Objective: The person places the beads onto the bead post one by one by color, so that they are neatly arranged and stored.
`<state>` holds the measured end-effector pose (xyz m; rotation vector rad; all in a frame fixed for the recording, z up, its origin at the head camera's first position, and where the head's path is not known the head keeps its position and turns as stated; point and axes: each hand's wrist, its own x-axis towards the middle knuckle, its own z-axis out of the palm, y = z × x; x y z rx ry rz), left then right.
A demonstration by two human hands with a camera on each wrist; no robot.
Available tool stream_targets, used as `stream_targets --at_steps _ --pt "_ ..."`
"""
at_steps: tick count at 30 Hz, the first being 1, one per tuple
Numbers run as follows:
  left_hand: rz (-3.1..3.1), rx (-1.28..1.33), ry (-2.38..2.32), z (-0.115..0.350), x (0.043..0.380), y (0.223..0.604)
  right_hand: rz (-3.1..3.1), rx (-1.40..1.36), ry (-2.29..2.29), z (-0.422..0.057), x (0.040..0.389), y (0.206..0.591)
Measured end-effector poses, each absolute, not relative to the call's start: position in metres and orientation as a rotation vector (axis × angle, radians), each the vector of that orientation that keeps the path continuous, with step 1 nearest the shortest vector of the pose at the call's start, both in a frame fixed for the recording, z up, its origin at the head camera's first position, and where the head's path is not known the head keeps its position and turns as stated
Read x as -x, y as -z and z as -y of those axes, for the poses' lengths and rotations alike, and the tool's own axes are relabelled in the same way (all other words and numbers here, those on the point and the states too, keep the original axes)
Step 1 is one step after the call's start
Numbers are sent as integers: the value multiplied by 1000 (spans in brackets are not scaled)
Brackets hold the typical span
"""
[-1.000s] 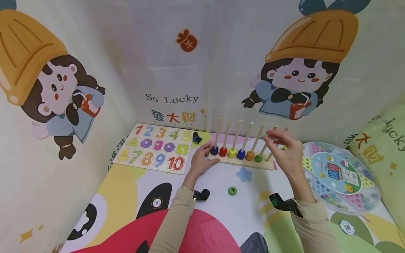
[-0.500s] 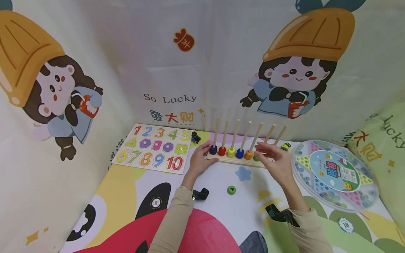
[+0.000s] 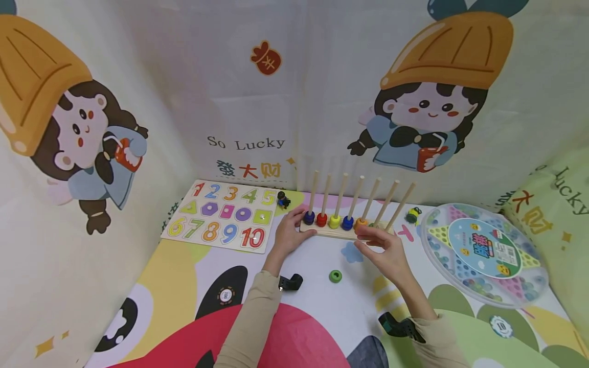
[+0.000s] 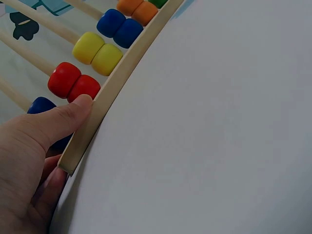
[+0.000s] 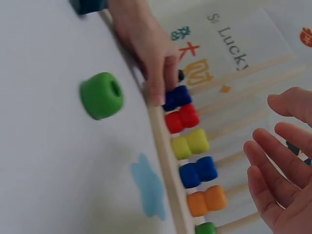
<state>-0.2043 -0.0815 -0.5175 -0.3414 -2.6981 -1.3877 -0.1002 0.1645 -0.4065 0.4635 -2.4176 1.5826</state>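
A wooden bead rack (image 3: 338, 233) with several upright pegs stands near the back of the table. My left hand (image 3: 287, 237) grips its left end, the thumb (image 4: 80, 105) on the front edge and fingers around the end. Paired blue, red (image 4: 73, 82), yellow (image 4: 97, 53), blue and orange beads (image 5: 207, 201) sit on the pegs; a green bead (image 5: 204, 228) shows on another. My right hand (image 3: 385, 255) hovers in front of the rack's right part, fingers loosely bent, holding nothing. One loose green bead (image 3: 335, 276) lies on the table in front of the rack.
A number puzzle board (image 3: 216, 217) lies left of the rack, with a small dark figure (image 3: 283, 200) by its corner. Right of the rack are a small yellow-and-black toy (image 3: 413, 214) and a round board game case (image 3: 485, 255). A printed cloth wall stands behind.
My right hand has come down and left from the rack's right-hand pegs to in front of the rack, toward the loose green bead. My left hand keeps its hold on the rack.
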Motion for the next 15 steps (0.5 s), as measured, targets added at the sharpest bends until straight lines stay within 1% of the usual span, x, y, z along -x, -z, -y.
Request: stream_targets --at_steps 8,11,15 --pt "2690 355 1377 82 205 519 2474 -443 -1617 -170 107 452" --pt "2688 357 1387 82 204 519 2486 -444 -1630 -168 104 456" --pt "2681 364 1393 82 204 519 2474 -495 -1638 -163 96 448"
